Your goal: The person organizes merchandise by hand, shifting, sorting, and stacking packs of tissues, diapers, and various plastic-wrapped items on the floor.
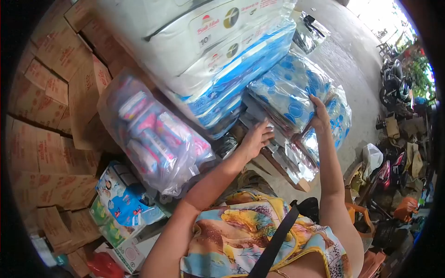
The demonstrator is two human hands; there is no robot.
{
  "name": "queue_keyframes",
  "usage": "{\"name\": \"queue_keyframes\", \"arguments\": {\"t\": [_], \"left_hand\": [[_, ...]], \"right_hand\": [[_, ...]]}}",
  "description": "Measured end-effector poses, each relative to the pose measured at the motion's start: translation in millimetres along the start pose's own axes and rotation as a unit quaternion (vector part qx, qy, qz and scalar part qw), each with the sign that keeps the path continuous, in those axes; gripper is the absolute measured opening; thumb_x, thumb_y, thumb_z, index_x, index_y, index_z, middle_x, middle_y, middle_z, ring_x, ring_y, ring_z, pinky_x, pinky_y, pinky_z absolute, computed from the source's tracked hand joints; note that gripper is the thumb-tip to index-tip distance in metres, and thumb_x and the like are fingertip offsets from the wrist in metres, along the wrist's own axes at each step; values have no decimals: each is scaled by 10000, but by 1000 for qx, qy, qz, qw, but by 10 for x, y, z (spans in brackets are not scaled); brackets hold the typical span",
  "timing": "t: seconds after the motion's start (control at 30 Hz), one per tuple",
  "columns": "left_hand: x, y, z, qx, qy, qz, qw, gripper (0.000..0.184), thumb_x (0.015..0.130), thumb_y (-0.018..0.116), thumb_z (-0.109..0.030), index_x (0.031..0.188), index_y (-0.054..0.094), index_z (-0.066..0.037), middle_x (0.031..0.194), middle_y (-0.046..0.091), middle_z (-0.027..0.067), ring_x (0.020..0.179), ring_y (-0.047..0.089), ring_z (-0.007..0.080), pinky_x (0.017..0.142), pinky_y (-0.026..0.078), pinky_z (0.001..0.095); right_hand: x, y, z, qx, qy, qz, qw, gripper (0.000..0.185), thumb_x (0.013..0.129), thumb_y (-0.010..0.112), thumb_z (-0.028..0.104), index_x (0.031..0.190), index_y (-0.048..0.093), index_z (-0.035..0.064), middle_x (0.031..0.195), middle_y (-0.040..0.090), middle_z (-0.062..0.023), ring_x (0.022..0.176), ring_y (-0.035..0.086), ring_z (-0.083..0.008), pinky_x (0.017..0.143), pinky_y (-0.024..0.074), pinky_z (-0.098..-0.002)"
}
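Note:
My right hand (320, 115) grips the near edge of a flat pack in clear plastic with blue circles (291, 85). A second blue-patterned pack (342, 118) lies beside it, partly behind my wrist. My left hand (257, 139) is open, fingers apart, next to shiny silvery plastic packs (294, 155). I cannot tell whether its fingertips touch them. Under these packs shows the edge of a brown board or box (302, 185). Left of my left forearm sits a clear bag of pink and blue packets (157, 134).
Large white and blue plastic-wrapped bundles (199, 51) rise in front. Stacked brown cartons (60, 153) line the left side. A blue pack (123, 197) lies low on the left. Motorbikes (394, 83) and piled goods (403, 176) stand at right, beyond the concrete floor (354, 69).

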State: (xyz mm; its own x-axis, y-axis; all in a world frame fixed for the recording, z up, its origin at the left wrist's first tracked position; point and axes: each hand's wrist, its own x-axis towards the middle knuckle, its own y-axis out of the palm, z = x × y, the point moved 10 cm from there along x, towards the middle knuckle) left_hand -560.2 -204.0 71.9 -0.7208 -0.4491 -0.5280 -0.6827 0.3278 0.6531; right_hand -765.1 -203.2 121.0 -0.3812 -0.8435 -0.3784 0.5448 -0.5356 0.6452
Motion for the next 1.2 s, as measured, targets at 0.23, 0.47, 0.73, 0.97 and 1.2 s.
{"name": "queue_keyframes", "arguments": {"t": [0.23, 0.47, 0.73, 0.97, 1.2], "left_hand": [[-630, -387, 387, 3, -33, 27, 999, 415, 779, 436, -437, 1036, 429, -111, 955, 494, 28, 874, 483, 152, 679, 343, 259], [-1454, -772, 645, 37, -42, 14, 998, 366, 790, 451, -384, 1022, 448, -101, 924, 519, 33, 871, 502, 146, 600, 368, 236], [-2159, -1378, 887, 45, -30, 23, 998, 400, 769, 473, -416, 1013, 420, -103, 889, 471, 16, 814, 475, 116, 586, 333, 214], [-2372, -1969, 1433, 7, -61, -21, 998, 346, 765, 497, -356, 966, 439, -79, 822, 466, -3, 744, 484, 101, 523, 351, 213], [-2317, -2478, 1647, 78, -20, -15, 997, 395, 761, 496, -377, 977, 481, -47, 839, 501, 32, 647, 488, 85, 548, 398, 212]], "right_hand": [[-510, 423, 319, -71, -131, -60, 987, 212, 696, 535, 125, 861, 513, -6, 793, 566, -97, 674, 559, -194, 639, 475, -298], [-1694, 1119, 638, -46, -258, -56, 964, 300, 676, 552, 124, 938, 492, -9, 846, 559, -124, 677, 562, -213, 618, 485, -306], [-2493, 548, 650, -267, -421, -127, 857, 369, 737, 497, 272, 986, 489, -1, 914, 520, -108, 837, 506, -187, 758, 391, -299], [-2808, 472, 455, -423, -444, -125, 780, 351, 778, 413, 258, 1004, 510, 8, 957, 526, -113, 860, 507, -201, 773, 395, -318], [-2891, 426, 687, -502, -472, -207, 695, 281, 764, 444, 165, 948, 511, -37, 889, 522, -112, 784, 500, -181, 725, 393, -290]]}}
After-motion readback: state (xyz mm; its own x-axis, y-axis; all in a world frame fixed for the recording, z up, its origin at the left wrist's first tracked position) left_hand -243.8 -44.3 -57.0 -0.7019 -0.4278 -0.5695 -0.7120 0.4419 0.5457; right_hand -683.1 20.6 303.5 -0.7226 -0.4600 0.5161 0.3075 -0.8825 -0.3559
